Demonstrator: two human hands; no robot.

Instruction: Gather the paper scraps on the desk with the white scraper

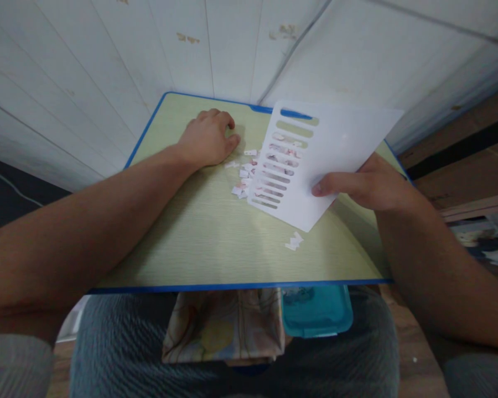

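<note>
My right hand (pixel 357 179) grips a thin white slotted sheet (pixel 327 143) by its right edge, thumb on top and the other fingers hidden behind it. The sheet is tilted over the table, with a row of long rounded slots down its left side. Small white paper pieces (pixel 244 172), some with reddish print, lie in a loose pile left of the sheet, and more show through its slots. My left hand (pixel 209 135) rests on the tabletop just left of the pile, thumb apart from the bent fingers, with nothing visible in it. Several more paper scraps (pixel 294 241) lie below the sheet's lower corner.
The small pale green table (pixel 199 237) has a blue rim and stands against a white panelled wall (pixel 232 50) with a cable. Below its front edge, a patterned cloth (pixel 228 326) and a teal plastic container (pixel 317 312) sit between my legs. Cardboard boxes (pixel 473 160) stand at right.
</note>
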